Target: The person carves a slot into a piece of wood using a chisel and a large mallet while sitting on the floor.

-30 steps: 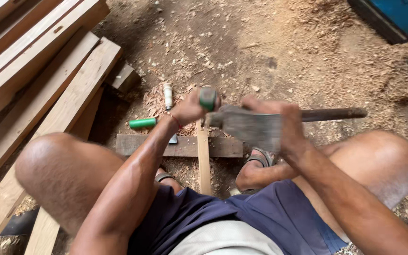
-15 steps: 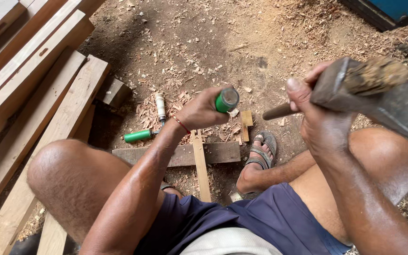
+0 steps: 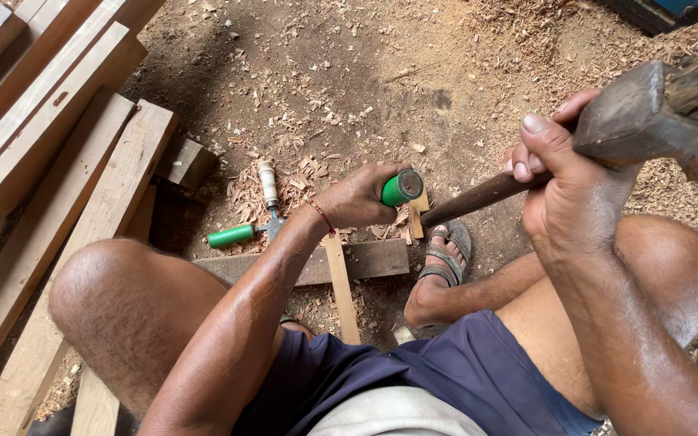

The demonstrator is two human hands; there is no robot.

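Far out from the left hand, long planks (image 3: 50, 202) lie side by side on the dirt floor (image 3: 349, 73), with a short wood block (image 3: 187, 161) at their inner edge. Just beside that hand, among the wood chips (image 3: 284, 182), rest a green-handled chisel (image 3: 240, 235) and a pale-handled tool (image 3: 267, 182).

The left hand (image 3: 357, 198) is clamped around a green-handled chisel (image 3: 402, 188), held upright over a thin wooden strip (image 3: 341, 287) that crosses a darker crosspiece (image 3: 317, 265). It sits in much the same place as half a second ago; the chisel's blade is hidden by the fingers, so I cannot tell exactly where it bites.

What has changed is on the right. A second ago the hammer lay low, close over the chisel's end; now the right hand (image 3: 563, 194), closed tight on the handle, has lifted the hammer (image 3: 648, 121) high and well apart from the left hand, its head filling the upper right corner. A sandalled foot (image 3: 442, 270) rests just below and between the hands. Judging by this, one blow has landed and the hammer is drawn back, chisel kept in position.
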